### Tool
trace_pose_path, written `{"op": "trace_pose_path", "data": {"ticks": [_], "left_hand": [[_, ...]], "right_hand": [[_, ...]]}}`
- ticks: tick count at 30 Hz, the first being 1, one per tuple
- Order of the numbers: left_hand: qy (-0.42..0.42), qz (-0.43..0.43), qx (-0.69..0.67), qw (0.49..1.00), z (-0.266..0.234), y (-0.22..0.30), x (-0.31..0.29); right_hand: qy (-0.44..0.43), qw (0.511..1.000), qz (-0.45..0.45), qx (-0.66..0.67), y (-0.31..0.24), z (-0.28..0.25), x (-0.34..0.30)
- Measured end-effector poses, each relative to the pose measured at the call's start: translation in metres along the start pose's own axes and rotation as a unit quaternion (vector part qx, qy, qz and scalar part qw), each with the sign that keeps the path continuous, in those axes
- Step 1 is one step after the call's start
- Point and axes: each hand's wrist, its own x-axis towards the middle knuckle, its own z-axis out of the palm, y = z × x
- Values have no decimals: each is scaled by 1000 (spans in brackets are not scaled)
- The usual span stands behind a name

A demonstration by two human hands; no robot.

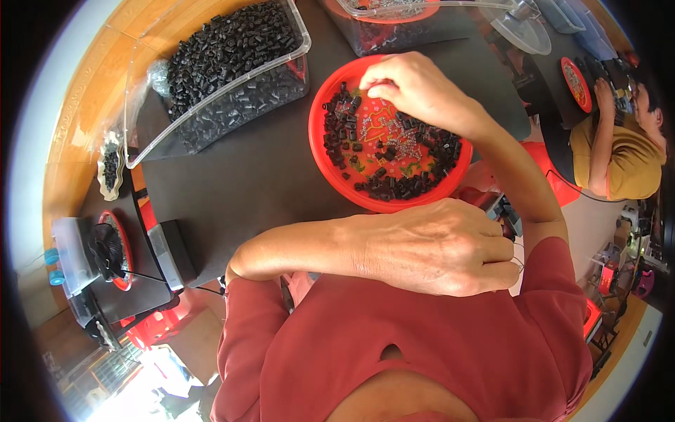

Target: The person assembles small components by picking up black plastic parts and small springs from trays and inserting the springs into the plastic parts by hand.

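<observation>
Beside right fingers [380,71], black pieces [343,132], red tray [316,138]

On the table [246,183], a tray [316,137] of parts [395,187] lies at upper centre, with one bin [307,43] at upper left, a second bin [355,39] behind the tray, the right hand [418,88] over its far side, and the left hand [446,246] below it.

A workshop: co-worker [615,158] and tub [304,46] of parts [232,53].
</observation>
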Motion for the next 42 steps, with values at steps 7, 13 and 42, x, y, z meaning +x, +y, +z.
{"op": "trace_pose_path", "data": {"ticks": [7,13,42], "left_hand": [[-17,-13,28,999,-4,-3,-1],[77,-201,96,972,-61,-27,0],[313,-378,-150,858,-114,-61,-24]], "right_hand": [[-65,993,-5,-96,3,25,4],[-89,988,47,-115,19,25,-5],[99,980,122,-120,13,-4,-40]]}}
